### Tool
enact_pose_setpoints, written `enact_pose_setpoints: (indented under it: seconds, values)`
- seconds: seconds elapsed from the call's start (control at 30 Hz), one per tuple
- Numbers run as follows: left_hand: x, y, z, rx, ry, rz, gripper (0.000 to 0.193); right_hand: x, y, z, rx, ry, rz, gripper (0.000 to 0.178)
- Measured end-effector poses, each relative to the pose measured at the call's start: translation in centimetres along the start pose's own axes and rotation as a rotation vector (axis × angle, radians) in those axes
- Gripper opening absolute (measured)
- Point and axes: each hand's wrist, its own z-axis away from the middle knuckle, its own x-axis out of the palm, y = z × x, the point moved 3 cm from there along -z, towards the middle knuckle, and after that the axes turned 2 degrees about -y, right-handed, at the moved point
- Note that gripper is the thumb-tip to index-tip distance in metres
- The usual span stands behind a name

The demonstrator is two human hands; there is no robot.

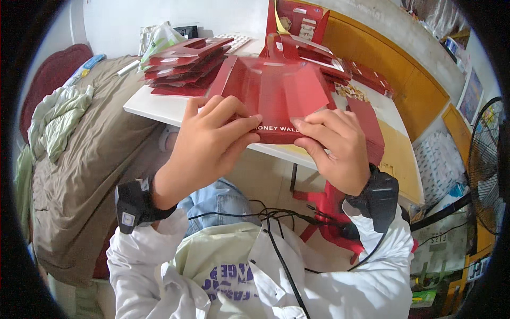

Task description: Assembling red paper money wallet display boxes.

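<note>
A red cardboard box (273,87), partly folded with flaps standing up, is held over the near edge of the white table (151,106). White lettering runs along its front edge. My left hand (210,138) pinches the front left part between thumb and fingers. On the front right part, my right hand (334,143) closes its thumb and fingers beside a raised flap. Each wrist wears a black strapped device. To the left of the box rises a stack of red folded cartons (183,69). More flat red card pieces (367,127) lie beside my right hand.
At the back of the table stands an open red box (305,21), with more red cartons in front. Small tan pieces (353,93) lie nearby. A bed (90,159) is at left, a black fan (484,165) at right. Black cables (276,212) cross my lap near a red stool (319,204).
</note>
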Motion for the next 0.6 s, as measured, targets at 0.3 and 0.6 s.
enact_pose_setpoints:
  seconds: [0.3, 0.6]
  values:
    - [2.7, 1.3, -0.8, 0.056, 0.097, -0.100, 0.029, 1.7, 0.3, 0.7, -0.057, 0.096, 0.064, 0.017]
    - [3.8, 0.5, 0.2, 0.107, 0.074, -0.190, 0.019, 2.3, 1.7, 2.2, -0.045, 0.006, -0.001, 0.027]
